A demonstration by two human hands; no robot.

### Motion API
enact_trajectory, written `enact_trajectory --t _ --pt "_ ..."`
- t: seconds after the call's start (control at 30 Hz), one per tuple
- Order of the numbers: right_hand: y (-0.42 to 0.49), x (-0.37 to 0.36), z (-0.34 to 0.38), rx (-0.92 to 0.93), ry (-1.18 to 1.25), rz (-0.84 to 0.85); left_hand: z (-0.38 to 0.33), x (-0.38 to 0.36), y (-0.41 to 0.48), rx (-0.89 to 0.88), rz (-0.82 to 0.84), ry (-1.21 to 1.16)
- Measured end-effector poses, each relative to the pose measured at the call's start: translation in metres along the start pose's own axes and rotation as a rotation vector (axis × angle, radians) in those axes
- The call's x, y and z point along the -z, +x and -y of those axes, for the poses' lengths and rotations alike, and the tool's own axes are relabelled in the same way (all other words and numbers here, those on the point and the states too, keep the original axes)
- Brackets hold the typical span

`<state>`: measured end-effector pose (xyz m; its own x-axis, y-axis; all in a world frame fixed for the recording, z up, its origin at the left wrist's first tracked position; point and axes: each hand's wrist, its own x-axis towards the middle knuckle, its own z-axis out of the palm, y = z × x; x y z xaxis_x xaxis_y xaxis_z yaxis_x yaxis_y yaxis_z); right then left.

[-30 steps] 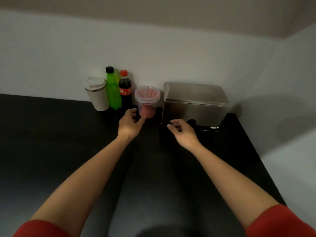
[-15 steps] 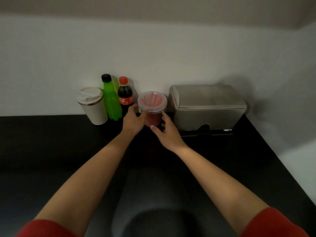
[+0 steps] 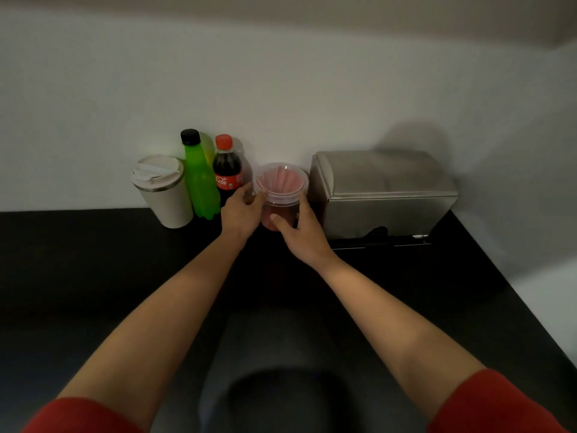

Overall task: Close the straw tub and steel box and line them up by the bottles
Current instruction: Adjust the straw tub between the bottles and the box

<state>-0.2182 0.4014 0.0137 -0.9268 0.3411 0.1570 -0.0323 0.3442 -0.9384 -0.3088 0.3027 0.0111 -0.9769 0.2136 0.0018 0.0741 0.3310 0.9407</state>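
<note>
A clear straw tub with pink straws inside and a clear lid on top stands on the black counter, between the cola bottle and the steel box. My left hand cups the tub's left side. My right hand grips its front and right side, thumb across the lower wall. The steel box sits to the right by the wall with its lid down. A green bottle stands left of the cola bottle.
A white travel cup with a lid stands left of the green bottle. All items line the white wall at the back of the black counter, whose right edge runs diagonally at the right.
My right hand left the front of the steel box and came across to the straw tub. Both hands now hold the tub, which sits close beside the cola bottle.
</note>
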Motion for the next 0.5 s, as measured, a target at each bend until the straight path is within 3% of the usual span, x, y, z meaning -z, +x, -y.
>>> enact_trajectory --t 0.5 --pt "-0.0051 -0.0001 0.0026 -0.033 0.072 0.063 -0.0052 0.0050 -0.0011 -0.006 -0.004 0.052"
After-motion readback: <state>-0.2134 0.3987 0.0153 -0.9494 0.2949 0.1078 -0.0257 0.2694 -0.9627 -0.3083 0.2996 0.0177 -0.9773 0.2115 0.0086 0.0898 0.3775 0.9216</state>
